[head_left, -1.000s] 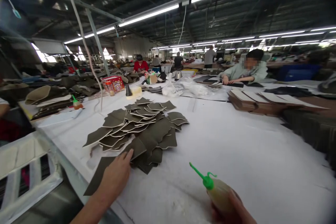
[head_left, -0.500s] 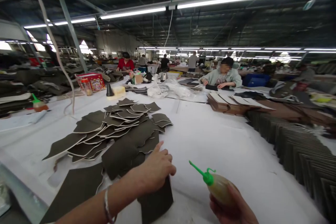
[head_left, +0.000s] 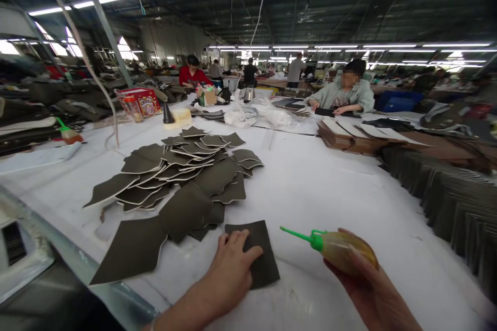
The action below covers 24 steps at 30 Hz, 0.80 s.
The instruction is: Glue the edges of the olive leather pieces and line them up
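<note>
My left hand (head_left: 229,269) lies on a dark olive-grey rectangular panel (head_left: 261,235), its fingers spread over the panel's left side. The palm covers part of that piece. In my right hand (head_left: 368,279) is a squeeze bottle (head_left: 344,251) holding amber liquid. Its long green nozzle points left, just above the table and to the right of the panel. Beyond my left hand spreads a loose pile of dark cut panels (head_left: 182,165) with pale edges. One large panel (head_left: 130,248) lies nearest the table's left edge.
On the right stand a long row of dark panels (head_left: 458,217) and brown stacked pieces (head_left: 341,139). Clear plastic bags (head_left: 260,114) lie at the back, near a co-worker (head_left: 347,90). Another green-tipped bottle (head_left: 70,133) stands far left. A cable (head_left: 93,75) hangs down onto the white table (head_left: 318,181).
My left hand has come down and nearer, and the rectangular panel now lies flat, apart from the pile. The squeeze bottle has tipped closer to level. The camera view has shifted.
</note>
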Available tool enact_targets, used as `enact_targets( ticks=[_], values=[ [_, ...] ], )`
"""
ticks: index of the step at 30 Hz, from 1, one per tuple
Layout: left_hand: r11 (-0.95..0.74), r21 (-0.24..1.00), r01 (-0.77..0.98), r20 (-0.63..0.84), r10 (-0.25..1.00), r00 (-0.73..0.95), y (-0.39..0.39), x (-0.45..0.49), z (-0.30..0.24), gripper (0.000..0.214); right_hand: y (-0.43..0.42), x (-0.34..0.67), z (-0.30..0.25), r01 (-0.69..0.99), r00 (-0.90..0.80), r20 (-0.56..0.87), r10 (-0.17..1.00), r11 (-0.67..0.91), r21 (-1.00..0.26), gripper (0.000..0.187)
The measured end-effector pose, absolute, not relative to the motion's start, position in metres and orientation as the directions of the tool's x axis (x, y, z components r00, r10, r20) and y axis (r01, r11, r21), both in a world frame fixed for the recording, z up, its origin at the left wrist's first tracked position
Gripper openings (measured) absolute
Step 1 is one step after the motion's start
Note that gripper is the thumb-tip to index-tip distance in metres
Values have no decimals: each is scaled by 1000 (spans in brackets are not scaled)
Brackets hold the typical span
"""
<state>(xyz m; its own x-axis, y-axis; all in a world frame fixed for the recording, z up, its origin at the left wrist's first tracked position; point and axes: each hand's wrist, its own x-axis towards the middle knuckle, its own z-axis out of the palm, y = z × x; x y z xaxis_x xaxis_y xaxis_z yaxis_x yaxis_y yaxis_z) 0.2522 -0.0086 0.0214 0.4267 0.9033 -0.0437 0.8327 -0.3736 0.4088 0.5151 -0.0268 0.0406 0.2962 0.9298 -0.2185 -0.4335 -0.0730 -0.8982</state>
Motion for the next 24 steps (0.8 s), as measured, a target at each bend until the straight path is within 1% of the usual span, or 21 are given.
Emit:
enact_targets(
  ticks=[3, 5, 6, 9, 11, 13, 15, 19, 22, 24],
  values=[
    [-431, 382, 817, -44, 875, 482, 3, 248, 33, 43, -28, 514, 41, -409, 265, -224, 938, -101, -907, 58],
    [-376, 396, 838, -72, 897, 436, 5, 257, 37, 38, -28, 516, 40, -364, 258, -215, 942, -111, -925, 60],
    [-321, 411, 853, -92, 916, 389, 5, 265, 38, 41, -28, 518, 39, -326, 261, -201, 944, -110, -939, 61],
    [-154, 408, 900, -166, 957, 239, -1, 289, 34, 68, -28, 524, 38, -172, 282, -126, 951, -79, -982, 64],
    [-112, 374, 921, -198, 960, 197, -4, 298, 32, 70, -29, 528, 39, -99, 297, -82, 951, -55, -994, 62],
    [-131, 381, 915, -207, 953, 222, -5, 295, 32, 69, -29, 531, 40, -81, 313, -79, 947, -56, -995, 60],
    [-176, 423, 889, -205, 937, 284, -3, 284, 34, 65, -28, 534, 40, -89, 313, -102, 944, -78, -993, 61],
    [-211, 469, 858, -200, 921, 336, 1, 260, 40, 57, -28, 533, 36, -97, 272, -134, 953, -111, -989, 64],
    [-218, 472, 854, -204, 916, 347, 1, 257, 43, 51, -27, 529, 33, -100, 247, -125, 961, -103, -990, 63],
    [-214, 442, 871, -219, 916, 336, 1, 261, 45, 47, -26, 525, 32, -88, 236, -99, 967, -80, -993, 62]
  ],
)
